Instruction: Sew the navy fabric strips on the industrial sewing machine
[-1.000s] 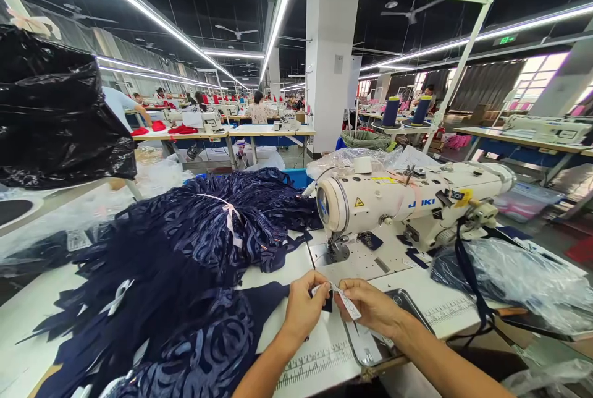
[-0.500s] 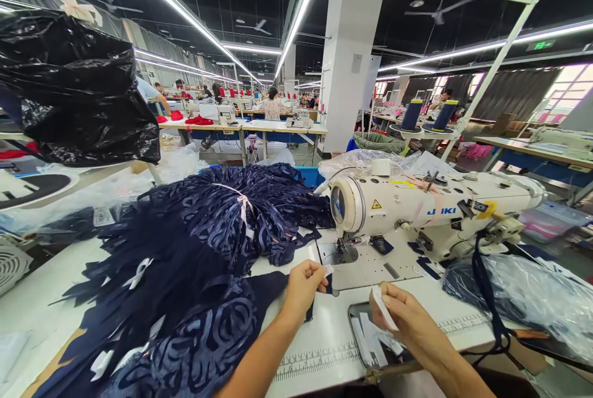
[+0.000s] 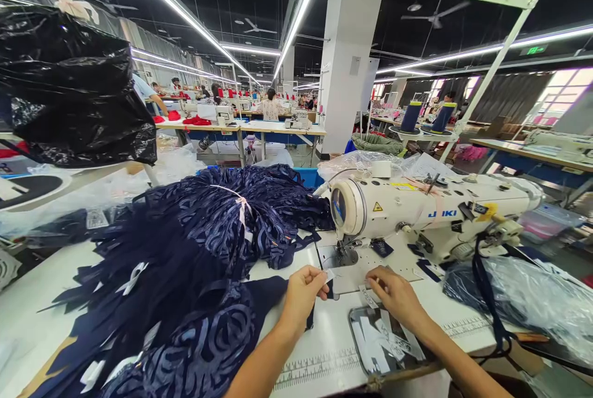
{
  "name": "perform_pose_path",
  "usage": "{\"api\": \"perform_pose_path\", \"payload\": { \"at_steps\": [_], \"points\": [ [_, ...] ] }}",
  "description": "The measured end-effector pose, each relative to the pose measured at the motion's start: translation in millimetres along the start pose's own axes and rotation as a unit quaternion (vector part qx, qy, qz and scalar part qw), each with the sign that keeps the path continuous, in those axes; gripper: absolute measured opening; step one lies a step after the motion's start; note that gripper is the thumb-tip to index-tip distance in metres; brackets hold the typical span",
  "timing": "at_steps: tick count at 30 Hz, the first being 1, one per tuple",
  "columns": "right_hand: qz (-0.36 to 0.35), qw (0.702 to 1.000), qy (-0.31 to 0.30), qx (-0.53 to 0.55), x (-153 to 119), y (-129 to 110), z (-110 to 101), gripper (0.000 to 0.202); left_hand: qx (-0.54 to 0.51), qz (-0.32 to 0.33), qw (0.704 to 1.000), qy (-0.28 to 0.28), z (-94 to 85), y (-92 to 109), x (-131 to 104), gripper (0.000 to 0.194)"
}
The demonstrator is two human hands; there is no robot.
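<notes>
My left hand (image 3: 306,293) is closed in a pinch on a small white label (image 3: 330,275), just in front of the sewing machine's needle area (image 3: 343,254). Dark navy fabric (image 3: 266,290) runs beneath that hand. Farther right, the fingertips of my right hand (image 3: 396,299) pinch a printed white label (image 3: 369,297), which hangs over the table edge of the machine bed. Below it lies a metal tray (image 3: 356,324) with several loose white labels (image 3: 370,342). The white sewing machine (image 3: 398,206) stands behind both hands.
A tied bundle of navy lace pieces (image 3: 259,200) and navy garment parts (image 3: 152,299) cover the left side. Clear plastic bags (image 3: 546,305) lie at right. A black plastic bag (image 3: 78,89) hangs at left. Thread cones (image 3: 411,117) stand behind the machine. Other people work farther back.
My right hand has moved up from above the tray toward the machine bed, bringing its label along, now with the printed side showing. My left hand stays nearly in place.
</notes>
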State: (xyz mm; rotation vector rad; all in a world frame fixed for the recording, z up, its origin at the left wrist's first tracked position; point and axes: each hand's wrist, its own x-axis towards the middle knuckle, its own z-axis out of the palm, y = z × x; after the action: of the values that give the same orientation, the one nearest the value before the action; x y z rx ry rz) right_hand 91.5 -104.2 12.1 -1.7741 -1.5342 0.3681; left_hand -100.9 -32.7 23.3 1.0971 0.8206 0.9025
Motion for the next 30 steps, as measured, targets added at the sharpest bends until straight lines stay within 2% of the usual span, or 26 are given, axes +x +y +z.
{"api": "perform_pose_path", "payload": {
  "at_steps": [5,10,14,20,25,30],
  "points": [
    [0.031,0.976,-0.084,0.198,10.1,-34.5,18.1,0.017,0.019,0.01,1.0,-0.003,1.8,-1.1,0.3,0.028],
    [0.041,0.957,-0.091,0.273,20.5,-55.5,32.6,0.024,0.034,0.032,0.999,-0.01,2.6,-1.5,0.3,0.029],
    [0.045,0.933,-0.116,0.339,25.1,-54.9,34.6,0.038,0.026,0.038,0.998,-0.035,3.2,3.2,-2.3,0.032],
    [0.083,0.917,-0.102,0.376,23.9,-50.0,20.0,0.037,0.007,0.009,0.994,-0.111,-0.4,14.2,-8.3,0.035],
    [0.109,0.903,-0.1,0.403,17.7,-45.8,9.8,0.034,0.015,0.004,0.992,-0.124,-3.5,16.7,-10.2,0.034],
    [0.104,0.899,-0.102,0.413,13.9,-38.9,13.1,0.034,0.003,-0.006,0.993,-0.122,-1.7,16.4,-10.5,0.038]
  ]
}}
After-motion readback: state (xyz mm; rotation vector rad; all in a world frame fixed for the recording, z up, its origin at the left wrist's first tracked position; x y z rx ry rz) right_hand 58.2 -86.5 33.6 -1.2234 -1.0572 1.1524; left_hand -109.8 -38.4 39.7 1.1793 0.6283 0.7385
